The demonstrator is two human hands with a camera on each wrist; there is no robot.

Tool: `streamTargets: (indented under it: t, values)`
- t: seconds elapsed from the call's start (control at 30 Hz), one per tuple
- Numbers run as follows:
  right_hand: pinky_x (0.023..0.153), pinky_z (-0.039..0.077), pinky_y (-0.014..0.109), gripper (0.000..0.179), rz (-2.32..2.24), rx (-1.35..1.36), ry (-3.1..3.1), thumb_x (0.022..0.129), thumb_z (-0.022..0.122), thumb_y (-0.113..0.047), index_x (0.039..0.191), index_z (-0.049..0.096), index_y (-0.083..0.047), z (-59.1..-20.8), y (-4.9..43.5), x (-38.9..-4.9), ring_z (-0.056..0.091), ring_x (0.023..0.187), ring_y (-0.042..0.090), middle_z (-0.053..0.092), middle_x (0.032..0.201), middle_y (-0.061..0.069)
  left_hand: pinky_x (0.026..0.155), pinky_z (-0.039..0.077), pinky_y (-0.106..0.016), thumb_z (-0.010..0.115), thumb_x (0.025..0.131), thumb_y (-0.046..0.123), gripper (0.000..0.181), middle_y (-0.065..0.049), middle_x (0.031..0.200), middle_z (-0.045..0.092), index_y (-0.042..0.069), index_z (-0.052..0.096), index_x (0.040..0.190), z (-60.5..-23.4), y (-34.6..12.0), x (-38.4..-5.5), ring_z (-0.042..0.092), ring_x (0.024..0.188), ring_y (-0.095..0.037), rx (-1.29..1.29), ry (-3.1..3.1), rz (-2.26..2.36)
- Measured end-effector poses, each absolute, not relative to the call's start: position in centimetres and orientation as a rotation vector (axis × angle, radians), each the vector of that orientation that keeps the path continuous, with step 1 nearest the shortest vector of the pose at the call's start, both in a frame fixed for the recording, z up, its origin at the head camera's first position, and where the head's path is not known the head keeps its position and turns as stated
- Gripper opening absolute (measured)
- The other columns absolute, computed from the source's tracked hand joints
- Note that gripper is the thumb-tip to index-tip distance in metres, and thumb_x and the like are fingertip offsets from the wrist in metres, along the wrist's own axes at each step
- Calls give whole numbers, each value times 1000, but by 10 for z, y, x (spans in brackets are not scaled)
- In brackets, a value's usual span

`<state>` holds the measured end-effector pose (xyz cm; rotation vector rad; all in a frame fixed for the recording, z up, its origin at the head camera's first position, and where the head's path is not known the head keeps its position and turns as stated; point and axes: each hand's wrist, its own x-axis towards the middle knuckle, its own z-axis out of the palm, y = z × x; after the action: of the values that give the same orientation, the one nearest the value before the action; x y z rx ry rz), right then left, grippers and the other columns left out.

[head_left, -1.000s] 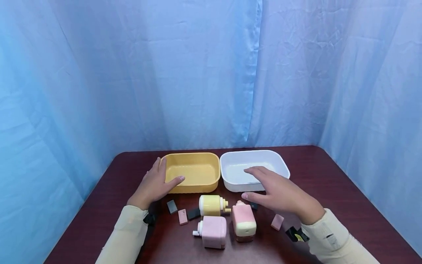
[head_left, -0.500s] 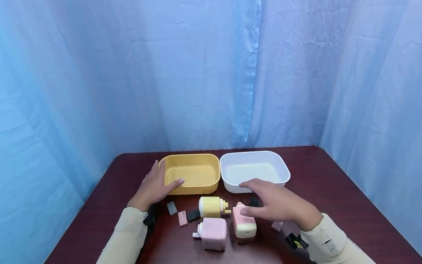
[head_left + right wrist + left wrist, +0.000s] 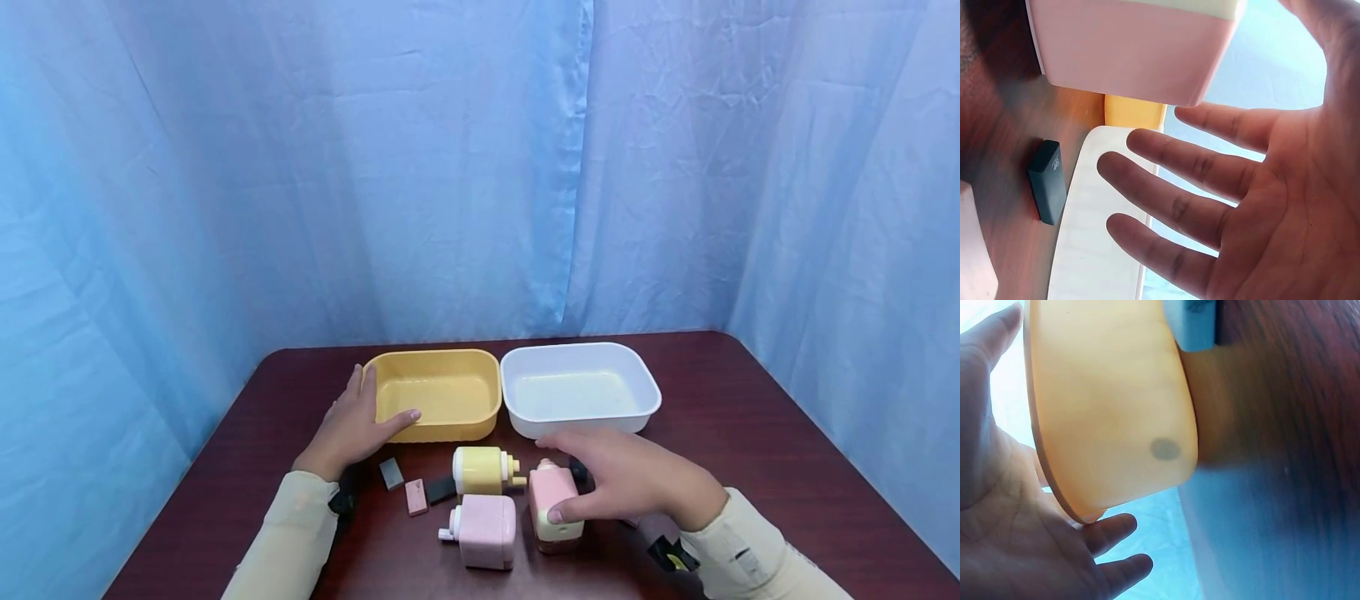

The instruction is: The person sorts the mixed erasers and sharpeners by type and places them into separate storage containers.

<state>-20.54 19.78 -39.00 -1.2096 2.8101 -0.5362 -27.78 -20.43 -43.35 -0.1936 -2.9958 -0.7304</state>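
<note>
In the head view, my left hand (image 3: 352, 425) lies at the left end of the yellow bin (image 3: 442, 432), thumb over its front rim and the other fingers along its side. The left wrist view shows relaxed fingers at the bin's rim (image 3: 1041, 444). My right hand (image 3: 630, 475) reaches over a pink and cream crank pencil sharpener (image 3: 553, 500), thumb near its cream end. In the right wrist view the fingers are spread beside the sharpener's pink side (image 3: 1129, 56). A yellow crank sharpener (image 3: 480, 470) and a light pink one (image 3: 487, 533) stand to its left.
A white bin (image 3: 577, 427) adjoins the yellow one. Small eraser-like blocks lie around: a grey one (image 3: 391, 473), a pink one (image 3: 416, 497) and a dark one (image 3: 441, 489) at left. Another dark block (image 3: 1049, 182) lies near the white bin. Blue curtains (image 3: 465, 167) surround the table.
My right hand has moved down and toward me, from above the white bin's front to over the pink and cream sharpener. The left hand stays at the yellow bin.
</note>
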Motion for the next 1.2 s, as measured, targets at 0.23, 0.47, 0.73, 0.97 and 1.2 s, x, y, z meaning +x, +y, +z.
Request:
streamTargets:
  t: [0.23,0.47,0.73,0.97,1.2]
  values:
    - [102,52,39,86,-481,-1180,2812,79,69,-80,142,58,-22,-391,197,-203,61,119,6,64,132,-11,118,27,-70,54,85,85,127,-27,172,2,2,3,166,-435,-204,-279,21,153,-53,-184,-2987,-719]
    - [98,53,37,93,-444,-1182,2803,72,74,-82,140,60,-20,-392,196,-202,61,114,6,65,127,-15,118,19,-74,51,85,87,127,-26,172,2,2,2,165,-436,-202,-278,19,154,-53,-156,-3009,-691]
    - [94,53,34,89,-452,-1195,2793,68,81,-75,136,63,-21,-395,196,-202,61,108,3,63,120,-21,118,15,-76,51,84,89,130,-24,172,-2,3,-4,166,-440,-202,-278,22,152,-54,-126,-3039,-710]
    - [86,53,28,79,-466,-1209,2793,67,85,-68,129,65,-24,-396,194,-202,60,96,0,62,110,-24,116,22,-76,51,83,88,131,-21,173,-9,7,-9,165,-440,-201,-279,32,149,-54,-109,-3068,-745]
    - [78,51,24,72,-471,-1231,2800,66,87,-63,124,66,-26,-396,193,-204,61,87,1,62,103,-25,115,17,-79,51,82,89,132,-20,173,-12,8,-12,165,-438,-201,-279,34,149,-50,-83,-3085,-768]
